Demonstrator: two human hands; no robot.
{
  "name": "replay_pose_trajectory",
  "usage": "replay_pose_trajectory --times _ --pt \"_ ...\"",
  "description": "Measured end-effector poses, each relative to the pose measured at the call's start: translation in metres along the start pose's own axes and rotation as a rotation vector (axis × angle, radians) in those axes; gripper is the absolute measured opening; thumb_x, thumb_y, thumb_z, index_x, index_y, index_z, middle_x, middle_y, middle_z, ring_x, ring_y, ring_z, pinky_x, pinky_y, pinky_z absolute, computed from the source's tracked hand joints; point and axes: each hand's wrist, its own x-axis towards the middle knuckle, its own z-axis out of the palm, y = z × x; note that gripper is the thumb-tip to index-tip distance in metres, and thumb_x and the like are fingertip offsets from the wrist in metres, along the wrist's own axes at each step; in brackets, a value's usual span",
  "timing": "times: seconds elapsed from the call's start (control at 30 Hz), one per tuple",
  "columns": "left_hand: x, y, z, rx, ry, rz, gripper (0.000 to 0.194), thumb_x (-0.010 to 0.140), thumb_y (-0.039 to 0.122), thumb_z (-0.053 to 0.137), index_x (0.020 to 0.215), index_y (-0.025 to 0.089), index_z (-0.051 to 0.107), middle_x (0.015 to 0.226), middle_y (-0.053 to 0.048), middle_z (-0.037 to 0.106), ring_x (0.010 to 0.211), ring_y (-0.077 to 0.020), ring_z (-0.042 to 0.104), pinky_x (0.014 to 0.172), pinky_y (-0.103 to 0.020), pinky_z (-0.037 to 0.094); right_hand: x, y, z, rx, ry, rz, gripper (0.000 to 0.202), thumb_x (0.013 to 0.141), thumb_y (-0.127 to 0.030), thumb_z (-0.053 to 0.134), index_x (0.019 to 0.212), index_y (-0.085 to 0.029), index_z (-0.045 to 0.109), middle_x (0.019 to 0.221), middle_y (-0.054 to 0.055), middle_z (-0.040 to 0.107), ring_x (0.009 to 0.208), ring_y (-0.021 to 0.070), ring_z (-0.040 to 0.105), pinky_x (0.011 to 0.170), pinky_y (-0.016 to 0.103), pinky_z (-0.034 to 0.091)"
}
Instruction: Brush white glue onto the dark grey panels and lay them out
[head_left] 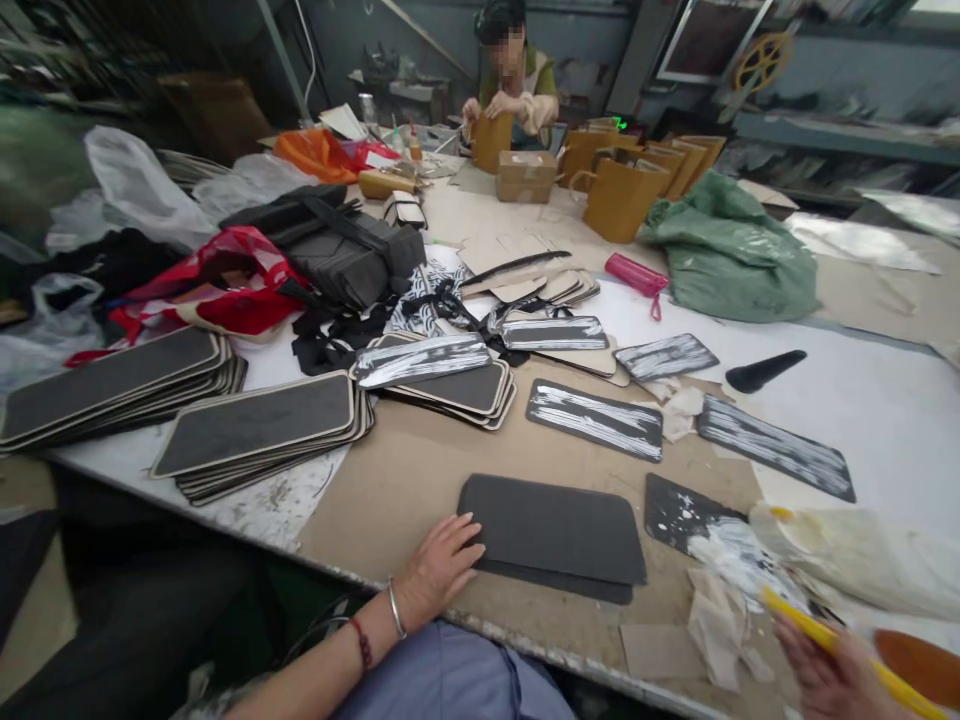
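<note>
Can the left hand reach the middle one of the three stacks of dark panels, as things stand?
Probably yes: the left hand touches the plain dark panel, and only brown paper seems to lie between the hand and the middle stack, whose top is uncovered.

Bare brown paper (397, 510) gives passage between the near stack (259, 425) and the dark panels (551, 525), and on behind them to the coated panel (600, 418). The left hand (439, 565) blocks the panels' left edge. On their right lies only a narrow gap before the smeared panel (671, 510); past it, the plastic bag (840, 550), crumpled scrap (716, 620) and yellow handle (799, 612) crowd the right hand (832, 665). The white table (907, 400) lies open beyond the black piece (765, 372).
</note>
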Motion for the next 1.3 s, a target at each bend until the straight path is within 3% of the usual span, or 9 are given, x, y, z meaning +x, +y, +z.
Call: replay_pose_trajectory --times 0.1,0.23,0.3,0.4,0.5,0.63,1.13,1.23,1.3 --pt "-0.001 -0.009 0.001 -0.021 -0.024 0.043 0.025 0.078 0.013 0.052 0.101 0.018 0.059 0.114 -0.011 0.059 0.115 -0.0237 0.048 0.092 -0.044 0.045 -0.054 -0.006 0.084 0.216 -0.123 0.189 0.032 0.062 -0.045 0.071 0.079 -0.02 0.061 0.075 0.003 0.066 0.067 0.02 0.065 0.067 0.036 0.057" --pt "0.001 -0.019 0.002 -0.066 -0.051 0.058 0.025 0.078 0.013 0.051 0.1 0.02 0.06 0.111 -0.01 0.061 0.112 -0.0234 0.05 0.088 -0.04 0.048 -0.104 -0.012 0.184 0.263 -0.281 0.277 0.04 0.062 -0.046 0.071 0.083 -0.014 0.059 0.073 0.004 0.067 0.066 0.018 0.066 0.062 0.028 0.057" --pt "0.002 -0.021 0.002 -0.086 -0.068 0.057 0.025 0.077 0.013 0.051 0.099 0.021 0.061 0.11 -0.009 0.061 0.11 -0.0234 0.051 0.087 -0.04 0.049 -0.115 -0.01 0.212 0.243 -0.317 0.269 0.041 0.064 -0.047 0.069 0.084 -0.013 0.058 0.072 0.004 0.067 0.066 0.0181 0.066 0.061 0.027 0.057" --pt "0.003 -0.024 0.003 -0.111 -0.078 0.055 0.025 0.078 0.013 0.051 0.099 0.021 0.061 0.11 -0.008 0.061 0.109 -0.0236 0.052 0.086 -0.039 0.05 -0.12 -0.005 0.23 0.194 -0.363 0.23 0.042 0.067 -0.048 0.066 0.086 -0.012 0.058 0.071 0.004 0.067 0.068 0.0194 0.066 0.063 0.029 0.057" --pt "0.003 -0.026 0.004 -0.129 -0.059 0.061 0.025 0.079 0.013 0.049 0.098 0.021 0.062 0.109 -0.008 0.061 0.107 -0.0231 0.052 0.085 -0.039 0.05 -0.119 -0.002 0.23 0.164 -0.365 0.199 0.043 0.067 -0.048 0.066 0.087 -0.011 0.058 0.071 0.004 0.067 0.068 0.0191 0.066 0.063 0.028 0.057" --pt "0.005 -0.029 0.003 -0.158 -0.038 0.082 0.025 0.079 0.012 0.047 0.097 0.022 0.063 0.106 -0.008 0.062 0.106 -0.0222 0.053 0.085 -0.038 0.05 -0.111 -0.002 0.216 0.116 -0.265 0.146 0.042 0.069 -0.049 0.064 0.086 -0.011 0.058 0.07 0.003 0.067 0.067 0.0191 0.066 0.062 0.028 0.058" --pt "0.006 -0.037 0.006 -0.116 0.03 0.18 0.03 0.08 0.01 0.042 0.096 0.024 0.063 0.103 -0.007 0.064 0.102 -0.0193 0.056 0.081 -0.034 0.053 -0.023 0.015 0.101 0.044 0.207 0.045 0.04 0.065 -0.047 0.066 0.08 -0.01 0.059 0.059 0.003 0.066 0.06 0.0195 0.066 0.059 0.028 0.057" --pt "0.008 -0.036 0.001 -0.129 -0.008 0.167 0.027 0.08 0.013 0.045 0.097 0.024 0.062 0.105 -0.007 0.063 0.103 -0.0202 0.056 0.083 -0.035 0.052 -0.022 0.01 0.088 0.073 0.257 0.037 0.039 0.064 -0.046 0.067 0.079 -0.011 0.058 0.059 0.003 0.066 0.061 0.0192 0.066 0.062 0.028 0.057" --pt "0.011 -0.035 -0.004 -0.175 -0.031 0.134 0.027 0.079 0.014 0.046 0.1 0.023 0.061 0.105 -0.007 0.063 0.104 -0.0202 0.055 0.087 -0.036 0.05 -0.035 0.002 0.086 0.088 0.245 0.027 0.039 0.065 -0.046 0.067 0.081 -0.011 0.059 0.064 0.003 0.067 0.063 0.0195 0.066 0.063 0.029 0.057"
